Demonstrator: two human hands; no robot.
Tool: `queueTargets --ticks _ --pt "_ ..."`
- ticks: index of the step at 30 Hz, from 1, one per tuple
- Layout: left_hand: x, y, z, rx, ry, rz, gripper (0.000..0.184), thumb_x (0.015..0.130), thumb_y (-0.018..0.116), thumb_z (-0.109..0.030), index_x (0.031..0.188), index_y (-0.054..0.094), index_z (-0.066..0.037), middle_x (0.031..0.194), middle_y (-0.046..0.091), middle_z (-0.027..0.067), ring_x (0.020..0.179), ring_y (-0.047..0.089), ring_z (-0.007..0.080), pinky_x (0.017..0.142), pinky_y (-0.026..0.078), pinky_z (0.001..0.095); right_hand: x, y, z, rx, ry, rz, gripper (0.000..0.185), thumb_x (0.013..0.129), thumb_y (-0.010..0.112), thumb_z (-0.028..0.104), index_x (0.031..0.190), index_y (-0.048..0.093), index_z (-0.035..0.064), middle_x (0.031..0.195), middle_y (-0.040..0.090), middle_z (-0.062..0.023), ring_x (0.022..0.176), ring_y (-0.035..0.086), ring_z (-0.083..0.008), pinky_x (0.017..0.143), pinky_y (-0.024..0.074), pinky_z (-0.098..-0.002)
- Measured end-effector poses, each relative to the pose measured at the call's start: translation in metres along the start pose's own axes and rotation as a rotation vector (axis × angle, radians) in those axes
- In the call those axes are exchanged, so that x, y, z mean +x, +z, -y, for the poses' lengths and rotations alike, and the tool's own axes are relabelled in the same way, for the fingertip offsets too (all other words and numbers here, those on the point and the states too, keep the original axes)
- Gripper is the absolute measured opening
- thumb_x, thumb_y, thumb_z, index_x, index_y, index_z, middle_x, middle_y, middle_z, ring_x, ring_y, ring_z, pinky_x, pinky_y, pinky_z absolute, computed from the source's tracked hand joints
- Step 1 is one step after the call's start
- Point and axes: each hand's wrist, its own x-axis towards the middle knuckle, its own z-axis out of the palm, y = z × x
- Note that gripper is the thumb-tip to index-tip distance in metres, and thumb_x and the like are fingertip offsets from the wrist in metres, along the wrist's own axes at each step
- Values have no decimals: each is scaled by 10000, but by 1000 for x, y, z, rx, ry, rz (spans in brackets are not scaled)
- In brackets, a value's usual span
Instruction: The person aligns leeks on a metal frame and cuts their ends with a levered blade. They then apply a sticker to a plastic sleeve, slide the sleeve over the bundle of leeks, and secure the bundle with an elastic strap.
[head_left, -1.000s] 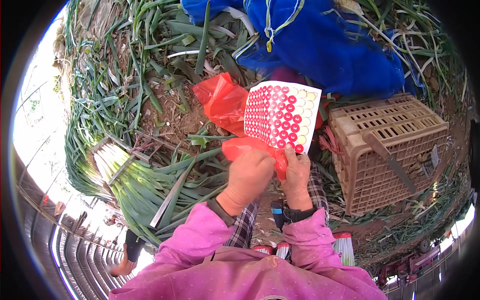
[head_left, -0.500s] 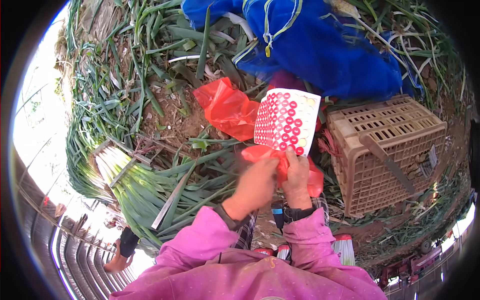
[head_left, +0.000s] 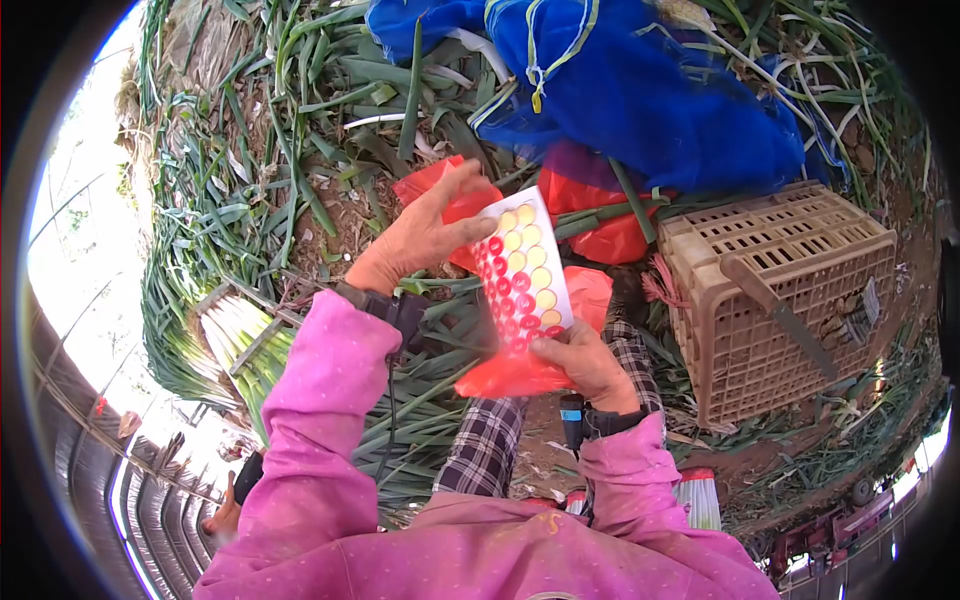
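Note:
A white sheet of round stickers (head_left: 515, 262), several red and several pale yellow, is tilted in front of me. My right hand (head_left: 592, 366) grips its lower corner, thumb on top, with a crumpled red plastic bag (head_left: 515, 376) bunched under the sheet. My left hand (head_left: 425, 232) is at the sheet's upper left edge, fingers stretched and apart, thumb close to the stickers. Whether that thumb touches the sheet I cannot tell. Behind the left hand lies more red plastic (head_left: 440, 188) on the ground.
A brown plastic crate (head_left: 780, 300) with a knife (head_left: 780, 315) on it stands at right. Blue mesh bags (head_left: 640, 100) lie at the top. Green onions (head_left: 245, 345) are stacked in a frame at left, and loose leaves (head_left: 240, 150) cover the ground. Another person (head_left: 235, 500) is at lower left.
My left hand has moved from beside the right hand up and left to the sheet's upper edge. The sheet has turned and shifted left and down, with the red bag below it.

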Motion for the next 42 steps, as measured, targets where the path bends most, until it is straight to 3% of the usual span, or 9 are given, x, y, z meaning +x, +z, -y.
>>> queueTargets --ticks 2,5,10,13,19,26,34,37,42 --pt "-5 -13 -4 -131 -239 256 430 859 655 -195 1213 538 19 1073 630 48 978 581 124 877 456 284 -3 2 4 3 -1 18 346 849 632 65 1176 545 -10 1059 632 -60 926 604 -126 817 487 -284" --pt "-23 -31 1 -13 -459 180 355 870 648 -199 1147 587 14 964 644 18 887 576 96 824 455 264 9 -16 -11 -52 -91 -101 302 834 655 69 1111 560 -2 994 630 -53 879 604 -118 787 488 -262" --pt "-44 -37 61 -201 -272 -382 303 886 628 -182 1108 584 21 992 639 51 870 578 115 753 486 285 6 -23 -20 -72 -160 -286 277 810 682 73 1041 558 -17 951 623 -64 860 596 -121 785 489 -254" --pt "-75 -38 54 371 -447 -450 339 883 616 -170 1154 561 25 1039 634 86 899 587 146 797 486 298 -1 -30 -46 -10 -262 -337 294 813 676 83 1055 551 -28 970 621 -75 879 595 -137 797 492 -276" --pt "-202 66 -41 487 -174 -30 401 830 646 -162 1198 551 -34 1121 607 156 1060 586 296 916 463 367 -60 -9 -93 -50 -252 -448 308 839 648 101 1096 547 -37 1028 617 -83 920 587 -148 811 486 -283" --pt "-275 166 -107 355 86 -287 516 801 626 -74 1288 466 -16 1292 495 197 1228 454 370 1034 365 406 -152 65 -75 169 -335 -444 327 870 631 97 1161 538 -21 1112 608 -87 994 583 -171 903 457 -319" --pt "-327 133 -150 435 174 -541 497 830 597 -83 1301 461 -6 1322 484 183 1247 434 358 1048 335 434 -223 134 -7 202 -318 -381 291 902 593 93 1152 510 -31 1102 601 -98 983 609 -203 858 512 -348" --pt "-344 119 -255 615 -1 -250 517 820 613 -144 1299 469 -13 1351 468 160 1284 399 355 1057 309 478 -242 152 3 125 -361 -356 287 913 586 109 1154 509 -26 1114 598 -102 984 610 -201 853 515 -351" --pt "-375 143 -243 662 216 -345 585 798 646 -244 1316 463 -43 1398 426 136 1319 353 358 1058 270 541 -287 195 26 42 -337 -321 296 928 551 100 1206 505 7 1138 597 -94 1004 610 -209 862 519 -357"
